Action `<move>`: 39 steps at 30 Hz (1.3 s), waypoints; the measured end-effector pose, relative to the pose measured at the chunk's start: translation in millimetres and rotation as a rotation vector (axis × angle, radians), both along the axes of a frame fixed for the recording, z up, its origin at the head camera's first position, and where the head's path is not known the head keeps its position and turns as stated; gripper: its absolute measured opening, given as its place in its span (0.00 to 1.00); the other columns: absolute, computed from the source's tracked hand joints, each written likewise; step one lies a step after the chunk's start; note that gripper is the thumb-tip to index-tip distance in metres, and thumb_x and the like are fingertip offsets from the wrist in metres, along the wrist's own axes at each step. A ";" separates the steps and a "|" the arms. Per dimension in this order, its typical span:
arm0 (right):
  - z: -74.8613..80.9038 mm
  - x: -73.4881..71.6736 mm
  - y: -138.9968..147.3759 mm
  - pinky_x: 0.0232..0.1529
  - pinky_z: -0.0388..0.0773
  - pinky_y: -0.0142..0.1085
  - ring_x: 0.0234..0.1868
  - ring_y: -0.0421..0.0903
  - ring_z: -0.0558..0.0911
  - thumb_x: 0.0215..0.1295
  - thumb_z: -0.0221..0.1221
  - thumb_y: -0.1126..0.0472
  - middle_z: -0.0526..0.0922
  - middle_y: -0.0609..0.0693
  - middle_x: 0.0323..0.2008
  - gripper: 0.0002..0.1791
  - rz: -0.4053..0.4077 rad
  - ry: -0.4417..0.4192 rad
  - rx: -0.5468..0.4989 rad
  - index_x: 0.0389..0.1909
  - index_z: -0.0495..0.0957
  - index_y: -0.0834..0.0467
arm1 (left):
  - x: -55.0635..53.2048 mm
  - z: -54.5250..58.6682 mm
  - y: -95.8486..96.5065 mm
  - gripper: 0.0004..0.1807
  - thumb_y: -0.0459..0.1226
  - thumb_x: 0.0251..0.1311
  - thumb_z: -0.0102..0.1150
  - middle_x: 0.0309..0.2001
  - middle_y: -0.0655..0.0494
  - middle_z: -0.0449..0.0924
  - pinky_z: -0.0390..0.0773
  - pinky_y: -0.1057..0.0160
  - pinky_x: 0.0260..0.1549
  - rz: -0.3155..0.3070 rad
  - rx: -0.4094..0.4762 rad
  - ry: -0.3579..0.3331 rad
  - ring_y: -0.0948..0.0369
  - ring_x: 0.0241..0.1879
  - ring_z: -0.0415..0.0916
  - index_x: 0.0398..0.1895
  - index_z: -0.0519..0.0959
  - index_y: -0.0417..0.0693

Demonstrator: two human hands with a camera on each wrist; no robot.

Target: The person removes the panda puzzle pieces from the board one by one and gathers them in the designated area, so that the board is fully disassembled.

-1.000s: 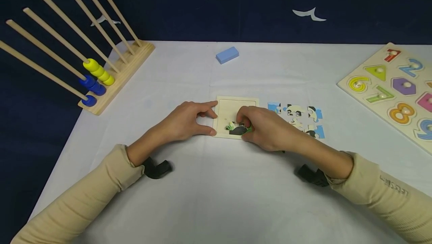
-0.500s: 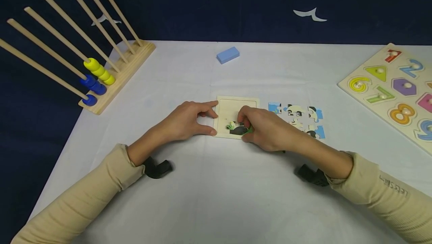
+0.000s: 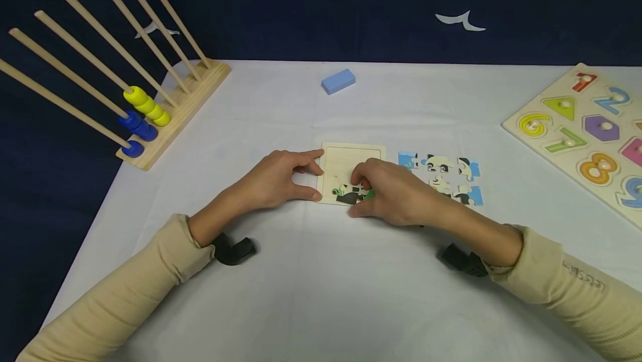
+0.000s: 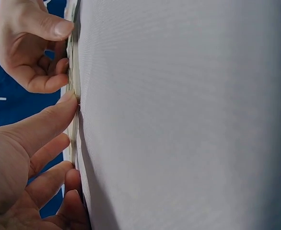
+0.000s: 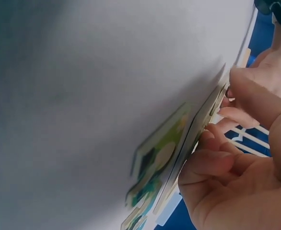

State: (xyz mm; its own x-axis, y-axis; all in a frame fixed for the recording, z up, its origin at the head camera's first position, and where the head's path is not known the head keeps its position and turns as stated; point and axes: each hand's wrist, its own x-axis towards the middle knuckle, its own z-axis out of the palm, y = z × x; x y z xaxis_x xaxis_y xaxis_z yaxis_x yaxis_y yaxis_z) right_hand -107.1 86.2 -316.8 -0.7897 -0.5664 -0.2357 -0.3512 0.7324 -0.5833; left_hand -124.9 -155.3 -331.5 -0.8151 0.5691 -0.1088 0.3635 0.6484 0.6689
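Observation:
A small square wooden puzzle tray (image 3: 346, 157) lies on the white tablecloth. Joined panda puzzle pieces (image 3: 348, 196), black, white and green, sit in its lower part. My left hand (image 3: 273, 179) touches the tray's left edge with thumb and fingertips spread apart. Over the tray's right side is my right hand (image 3: 398, 192); its bent fingers touch the pieces, and its thumb (image 5: 255, 93) lies along the near edge. Nothing shows pinched between them. Loose panda pieces (image 3: 438, 164) lie to the right of the tray, some hidden behind the right hand.
A wooden abacus stand (image 3: 188, 108) with blue and yellow beads stands at the far left. A blue block (image 3: 338, 81) rests near the back edge. At the right lies a number-and-shape peg board (image 3: 577, 128). A dark curtain (image 3: 321, 11) hangs behind the table.
My right thumb has slid left, away from the bent fingers, to the tray's near edge. The joined pieces have shifted slightly left. The left hand stays in place.

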 end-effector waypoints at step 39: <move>18.4 20.3 30.1 0.35 0.69 0.40 0.33 0.44 0.72 0.55 0.71 0.66 0.73 0.46 0.30 0.16 0.010 0.088 -0.107 0.43 0.79 0.58 | 0.9 0.2 0.5 0.25 0.39 0.50 0.77 0.65 0.51 0.73 0.73 0.59 0.49 0.002 -0.007 0.000 0.59 0.49 0.77 0.53 0.83 0.44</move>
